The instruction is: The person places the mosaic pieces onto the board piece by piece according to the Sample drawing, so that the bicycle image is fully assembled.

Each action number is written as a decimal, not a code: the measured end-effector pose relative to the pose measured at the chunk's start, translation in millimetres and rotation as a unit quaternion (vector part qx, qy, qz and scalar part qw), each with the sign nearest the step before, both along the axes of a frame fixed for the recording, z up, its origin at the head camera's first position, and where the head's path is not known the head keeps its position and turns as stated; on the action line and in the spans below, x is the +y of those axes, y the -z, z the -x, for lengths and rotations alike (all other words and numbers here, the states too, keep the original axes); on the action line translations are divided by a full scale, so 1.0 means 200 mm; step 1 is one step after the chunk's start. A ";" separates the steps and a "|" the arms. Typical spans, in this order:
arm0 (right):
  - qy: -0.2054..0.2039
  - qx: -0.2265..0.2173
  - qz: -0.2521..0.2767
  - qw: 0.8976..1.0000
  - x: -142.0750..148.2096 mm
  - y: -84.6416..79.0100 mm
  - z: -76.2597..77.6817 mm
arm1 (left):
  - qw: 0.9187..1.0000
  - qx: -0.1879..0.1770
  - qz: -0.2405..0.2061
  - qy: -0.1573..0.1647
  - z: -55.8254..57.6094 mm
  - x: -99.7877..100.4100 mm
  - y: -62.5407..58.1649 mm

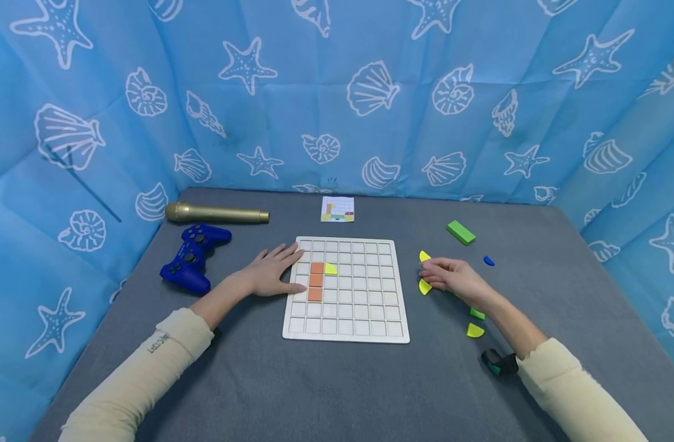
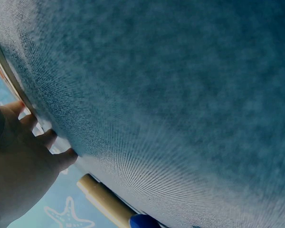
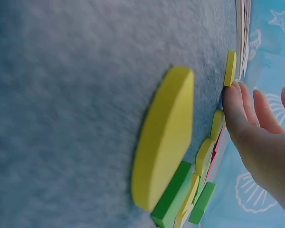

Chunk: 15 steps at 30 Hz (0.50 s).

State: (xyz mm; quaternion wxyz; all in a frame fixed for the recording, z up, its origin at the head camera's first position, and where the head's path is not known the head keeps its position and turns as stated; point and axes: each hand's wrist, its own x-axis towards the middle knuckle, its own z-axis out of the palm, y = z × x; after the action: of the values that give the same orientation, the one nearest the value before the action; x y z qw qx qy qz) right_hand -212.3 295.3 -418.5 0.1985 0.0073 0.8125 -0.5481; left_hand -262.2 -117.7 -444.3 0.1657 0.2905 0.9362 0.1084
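A white grid board (image 1: 361,313) lies flat with several orange squares (image 1: 316,280) in a column and a yellow rounded piece (image 1: 331,269) beside the top one. My left hand (image 1: 272,271) rests with spread fingers on the board's left edge; the left wrist view shows that hand (image 2: 26,152) along the edge too. Right of the board, my right hand (image 1: 453,279) is low over loose pieces, between two yellow ones (image 1: 424,256). In the right wrist view, a fingertip of this hand (image 3: 261,128) touches a yellow piece (image 3: 230,69); its fingers are fairly straight.
A small coloured pattern card (image 1: 337,209) lies behind the board. At left are a gold microphone (image 1: 218,213) and a blue game controller (image 1: 196,258). A green block (image 1: 461,232), a blue piece (image 1: 488,261) and a yellow piece (image 1: 475,331) lie at right.
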 end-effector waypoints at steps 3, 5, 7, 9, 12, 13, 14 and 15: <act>-0.017 0.023 -0.026 0.999 0.00 0.02 -0.01 | 1.000 -0.001 -0.001 -0.001 0.00 0.00 0.00; -0.029 0.039 -0.039 0.998 0.00 0.03 -0.02 | 1.000 -0.001 0.000 -0.002 0.00 0.00 0.00; -0.043 0.055 -0.047 0.996 0.01 0.04 -0.02 | 1.000 -0.001 0.001 -0.002 0.00 0.01 0.00; -0.053 0.068 -0.049 0.995 0.02 0.05 -0.02 | 1.000 -0.002 0.001 -0.003 0.00 0.01 0.00; -0.078 0.097 -0.052 0.991 0.03 0.06 -0.02 | 1.000 -0.002 0.003 -0.003 0.00 0.01 0.00; -0.086 0.109 -0.056 0.989 0.03 0.07 -0.02 | 1.000 -0.002 0.003 -0.004 0.00 0.01 0.00; -0.094 0.125 -0.063 0.986 0.03 0.07 -0.02 | 1.000 -0.001 0.002 -0.003 0.00 0.01 0.00; -0.104 0.144 -0.071 0.982 0.03 0.08 -0.02 | 1.000 -0.001 0.003 -0.003 0.00 0.01 0.00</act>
State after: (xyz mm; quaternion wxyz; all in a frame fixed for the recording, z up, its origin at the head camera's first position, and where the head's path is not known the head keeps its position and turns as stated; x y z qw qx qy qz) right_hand -207.7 300.7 -434.1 0.1345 -0.1422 0.8656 -0.4608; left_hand -262.0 -116.5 -444.7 0.1671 0.2866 0.9374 0.1063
